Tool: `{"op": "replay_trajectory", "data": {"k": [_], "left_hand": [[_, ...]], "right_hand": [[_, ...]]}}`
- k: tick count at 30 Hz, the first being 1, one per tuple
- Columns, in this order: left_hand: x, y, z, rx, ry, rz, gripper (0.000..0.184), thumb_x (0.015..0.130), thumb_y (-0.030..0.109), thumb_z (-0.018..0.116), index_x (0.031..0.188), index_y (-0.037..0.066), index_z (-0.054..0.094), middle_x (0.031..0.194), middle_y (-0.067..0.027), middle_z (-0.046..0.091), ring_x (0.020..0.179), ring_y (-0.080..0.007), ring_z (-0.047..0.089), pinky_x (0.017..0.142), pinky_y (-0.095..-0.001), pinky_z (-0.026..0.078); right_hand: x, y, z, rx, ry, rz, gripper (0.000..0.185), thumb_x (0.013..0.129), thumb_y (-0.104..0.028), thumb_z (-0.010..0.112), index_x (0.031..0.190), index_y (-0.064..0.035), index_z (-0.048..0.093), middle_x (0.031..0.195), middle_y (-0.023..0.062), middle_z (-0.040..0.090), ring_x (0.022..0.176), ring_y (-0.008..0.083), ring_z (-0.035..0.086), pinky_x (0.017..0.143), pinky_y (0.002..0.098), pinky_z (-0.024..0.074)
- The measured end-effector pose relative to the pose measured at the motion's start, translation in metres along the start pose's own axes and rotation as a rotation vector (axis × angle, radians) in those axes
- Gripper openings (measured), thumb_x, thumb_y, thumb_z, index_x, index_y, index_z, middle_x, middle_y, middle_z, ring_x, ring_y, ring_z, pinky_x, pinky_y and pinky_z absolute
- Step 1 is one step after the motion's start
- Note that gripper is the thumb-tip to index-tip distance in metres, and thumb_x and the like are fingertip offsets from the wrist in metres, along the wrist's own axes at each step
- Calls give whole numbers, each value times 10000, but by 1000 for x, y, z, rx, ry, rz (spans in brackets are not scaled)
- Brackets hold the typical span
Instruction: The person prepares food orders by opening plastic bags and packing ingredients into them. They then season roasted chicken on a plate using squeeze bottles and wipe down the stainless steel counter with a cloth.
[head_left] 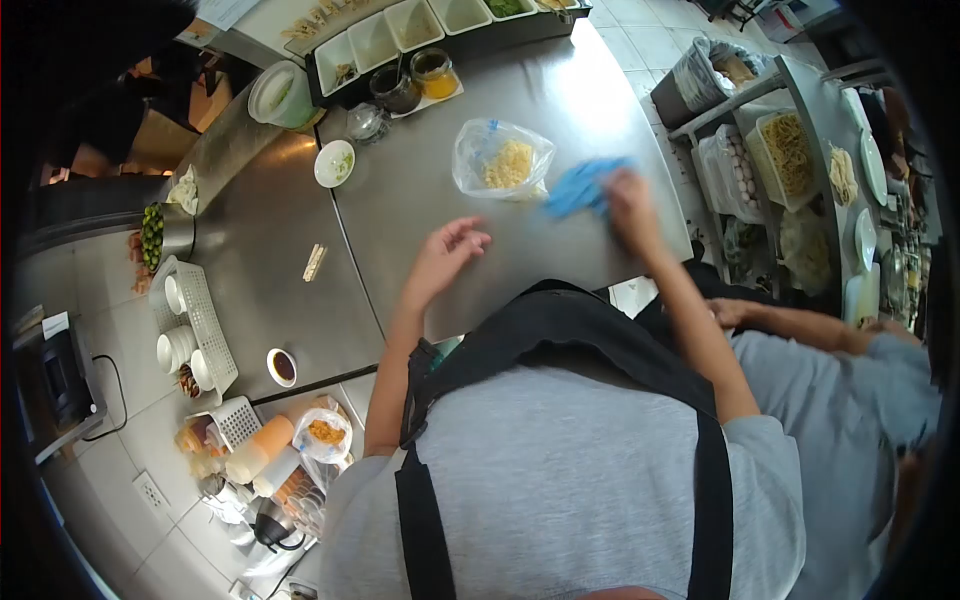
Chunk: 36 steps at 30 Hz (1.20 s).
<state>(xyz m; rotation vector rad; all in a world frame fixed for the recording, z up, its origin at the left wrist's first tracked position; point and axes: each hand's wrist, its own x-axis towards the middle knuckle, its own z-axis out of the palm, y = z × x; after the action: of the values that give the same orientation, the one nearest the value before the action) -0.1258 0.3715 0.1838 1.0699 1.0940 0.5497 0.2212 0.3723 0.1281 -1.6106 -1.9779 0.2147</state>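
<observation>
Blue cloth [582, 188], against fingers of right hand [629, 200], on tabletop [535, 250]

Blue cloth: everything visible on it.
The blue cloth looks like thin, soft fabric, crumpled and blurred at this moment. It is on the metal table, just right of the clear plastic bag; whether they touch is unclear. Its right end meets the person's right hand, but blur hides the exact grip.

A crumpled blue cloth [582, 188] is held by the right hand [630, 202] on the shiny grey metal counter [545, 250], just beside a clear plastic bag [470, 160] containing pale yellow chopped pieces [509, 164]. The left hand [448, 256] is held loosely curled near the bag.
</observation>
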Motion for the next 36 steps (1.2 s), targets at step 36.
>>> {"op": "replay_trajectory", "data": {"k": [36], "left_hand": [[25, 23, 24, -522, 462, 169, 361, 895, 207, 633, 1187, 3, 575, 941, -40, 617, 714, -108, 594, 622, -241, 500]], "right_hand": [[103, -100, 2, 1266, -460, 624, 397, 914, -138, 621, 1267, -15, 488, 1067, 64, 625, 918, 139, 627, 806, 303, 520]]}}
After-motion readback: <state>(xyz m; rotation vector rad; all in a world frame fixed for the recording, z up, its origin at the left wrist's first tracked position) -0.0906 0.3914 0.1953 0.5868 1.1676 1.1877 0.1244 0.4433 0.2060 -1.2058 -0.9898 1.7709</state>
